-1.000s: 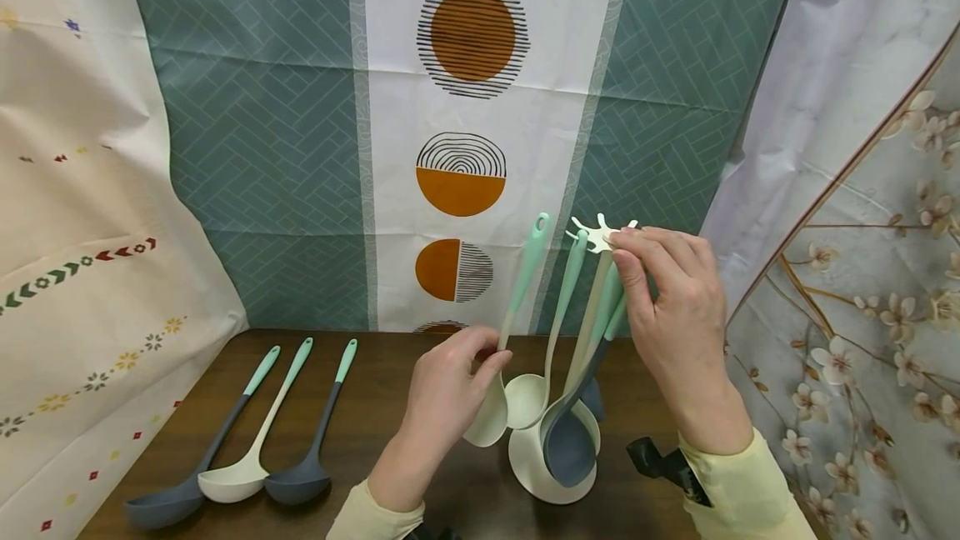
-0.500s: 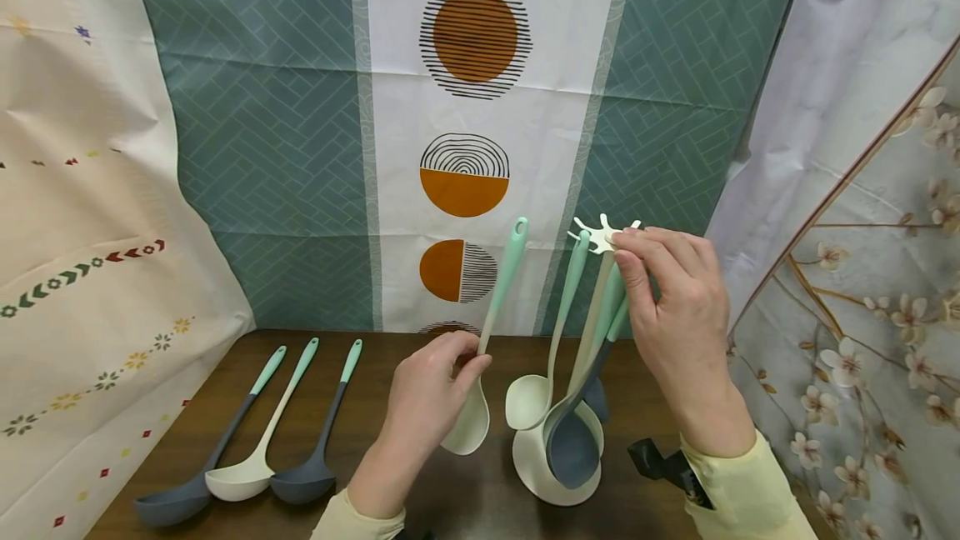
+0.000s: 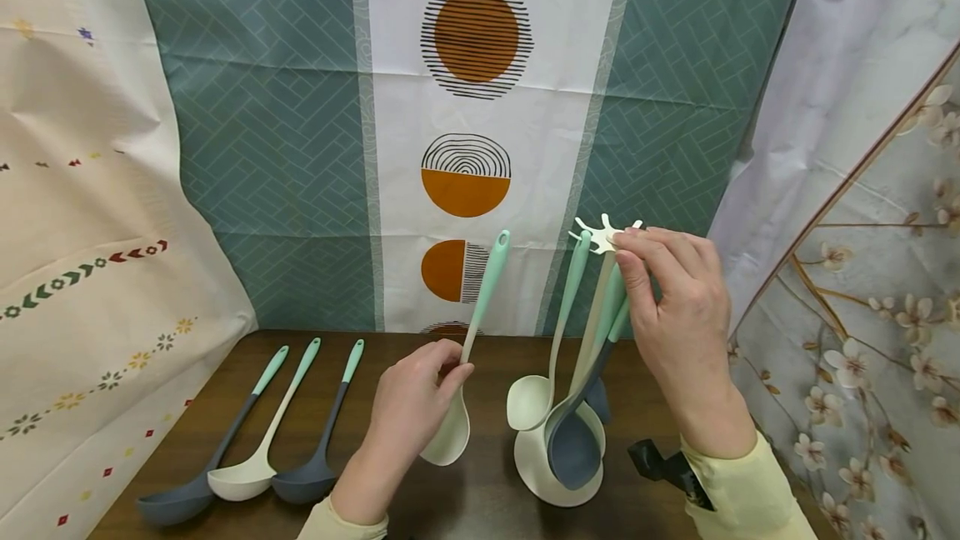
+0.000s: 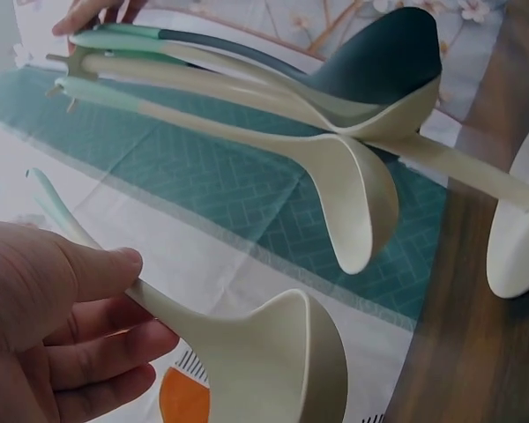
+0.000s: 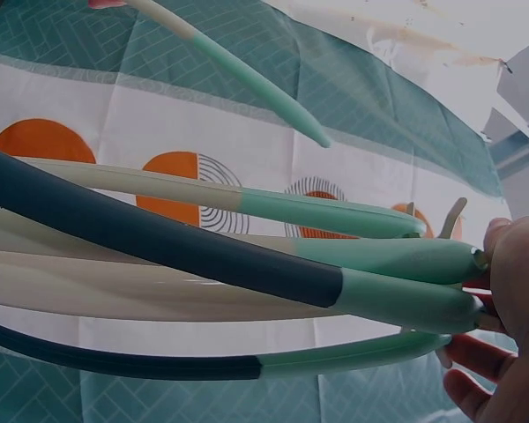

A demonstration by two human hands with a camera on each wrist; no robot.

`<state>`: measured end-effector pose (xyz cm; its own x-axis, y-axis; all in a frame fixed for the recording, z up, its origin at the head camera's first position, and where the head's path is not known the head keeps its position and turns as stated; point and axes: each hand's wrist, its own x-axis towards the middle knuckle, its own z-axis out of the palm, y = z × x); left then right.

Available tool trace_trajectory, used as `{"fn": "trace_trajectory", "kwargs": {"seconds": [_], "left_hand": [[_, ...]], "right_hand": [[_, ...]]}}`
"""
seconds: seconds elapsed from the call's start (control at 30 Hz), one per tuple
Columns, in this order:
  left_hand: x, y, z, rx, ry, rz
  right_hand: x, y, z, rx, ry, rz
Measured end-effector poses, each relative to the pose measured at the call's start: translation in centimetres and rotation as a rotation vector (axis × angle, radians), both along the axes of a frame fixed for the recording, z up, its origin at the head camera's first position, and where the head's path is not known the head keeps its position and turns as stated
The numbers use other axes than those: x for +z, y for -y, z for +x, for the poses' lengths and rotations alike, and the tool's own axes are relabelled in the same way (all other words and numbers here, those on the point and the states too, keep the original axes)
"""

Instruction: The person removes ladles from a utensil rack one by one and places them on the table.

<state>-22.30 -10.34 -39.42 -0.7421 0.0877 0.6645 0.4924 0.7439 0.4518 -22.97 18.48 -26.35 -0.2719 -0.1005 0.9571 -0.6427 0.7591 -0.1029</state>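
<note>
A cream ladle (image 3: 448, 432) with a mint handle is pinched by my left hand (image 3: 412, 398) at its shaft, bowl low and handle tilted up. In the left wrist view the thumb lies across the shaft above the ladle's bowl (image 4: 256, 361). My right hand (image 3: 678, 307) holds the hooked top (image 3: 598, 234) of a cream rotating utensil stand, whose round base (image 3: 536, 482) rests on the table. From its hooks hang several ladles, including a cream ladle (image 3: 528, 402) on the left and a dark grey ladle (image 3: 573, 452) in front. Fingers partly hide the hooks on the right.
Three ladles lie on the brown table (image 3: 420, 515) at the left: a dark grey ladle (image 3: 176, 502), a cream ladle (image 3: 243, 477) and another grey ladle (image 3: 303, 482). A patterned curtain (image 3: 285, 190) stands behind, with cloths at both sides.
My left hand has carried its cream ladle leftward and slightly down, away from the stand. The right hand has stayed at the top of the stand.
</note>
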Motion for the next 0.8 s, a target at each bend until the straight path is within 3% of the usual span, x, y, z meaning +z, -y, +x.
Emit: {"fn": "trace_trajectory", "kwargs": {"seconds": [0.57, 0.8], "left_hand": [[-1.0, 1.5, -0.4, 0.024, 0.066, -0.029], [-1.6, 2.0, -0.9, 0.070, 0.126, -0.052]], "right_hand": [[0.0, 0.0, 0.0, 0.003, -0.002, -0.005], [-0.1, 0.1, 0.0, 0.004, -0.007, -0.003]]}}
